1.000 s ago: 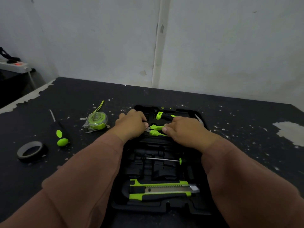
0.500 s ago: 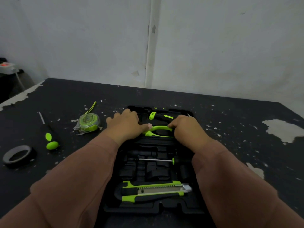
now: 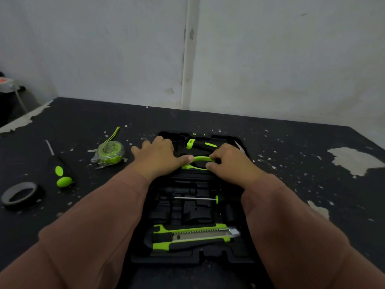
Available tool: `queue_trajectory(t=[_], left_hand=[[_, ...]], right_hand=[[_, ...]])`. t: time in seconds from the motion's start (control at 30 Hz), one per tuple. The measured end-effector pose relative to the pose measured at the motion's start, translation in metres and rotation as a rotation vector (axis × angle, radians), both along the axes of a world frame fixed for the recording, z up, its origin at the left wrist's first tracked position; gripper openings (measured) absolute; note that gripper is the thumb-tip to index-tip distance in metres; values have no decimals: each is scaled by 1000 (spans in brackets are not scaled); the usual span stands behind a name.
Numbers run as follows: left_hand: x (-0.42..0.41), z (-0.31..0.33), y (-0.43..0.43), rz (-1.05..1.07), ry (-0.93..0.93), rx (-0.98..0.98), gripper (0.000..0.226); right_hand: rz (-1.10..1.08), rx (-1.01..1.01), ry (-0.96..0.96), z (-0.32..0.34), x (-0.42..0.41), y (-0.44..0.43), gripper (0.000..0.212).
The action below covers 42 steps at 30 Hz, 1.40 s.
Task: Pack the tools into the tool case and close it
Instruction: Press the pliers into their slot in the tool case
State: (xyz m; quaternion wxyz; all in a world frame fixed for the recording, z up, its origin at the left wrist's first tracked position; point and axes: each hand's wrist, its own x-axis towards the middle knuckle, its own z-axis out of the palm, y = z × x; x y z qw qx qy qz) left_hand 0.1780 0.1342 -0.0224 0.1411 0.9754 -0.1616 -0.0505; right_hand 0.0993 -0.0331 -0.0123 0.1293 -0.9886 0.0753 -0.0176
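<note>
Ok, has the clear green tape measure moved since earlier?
No. The clear-and-green tape measure keeps its spot between the black-and-green screwdriver and the black plastic tool case; only the camera shifted.

table (image 3: 291, 142), dark, paint-flecked | on it: tool case (image 3: 187, 257) | tape measure (image 3: 108, 153) | screwdriver (image 3: 60, 172) | tape roll (image 3: 19, 186)

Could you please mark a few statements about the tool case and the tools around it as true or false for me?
1. The utility knife lies at the near end of the tool case. True.
2. The tape measure is packed in the case. False: it lies on the table, left of the case.
3. The right hand pinches the green-handled pliers. True.
4. The left hand lifts the loose screwdriver. False: it rests on the case, thumb against the pliers.
5. The roll of tape lies right of the case. False: it lies far left.
</note>
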Motion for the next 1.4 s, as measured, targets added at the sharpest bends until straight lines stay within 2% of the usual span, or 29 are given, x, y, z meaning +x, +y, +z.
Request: queue_trajectory(t=[0.2, 0.6, 0.77, 1.13, 1.4], left_hand=[[3, 3, -2, -18, 51, 28, 70], [2, -2, -2, -12, 35, -11, 66], [-5, 0, 0, -2, -13, -18, 68], [-42, 13, 33, -29, -60, -113, 43], [-69, 12, 94, 5, -172, -263, 35]], right_hand=[[-17, 91, 84, 3, 6, -6, 43], [-17, 101, 39, -5, 11, -9, 39], [-20, 75, 41, -3, 10, -6, 37], [-122, -78, 113, 10, -8, 36, 44], [90, -23, 26, 13, -33, 118, 52]])
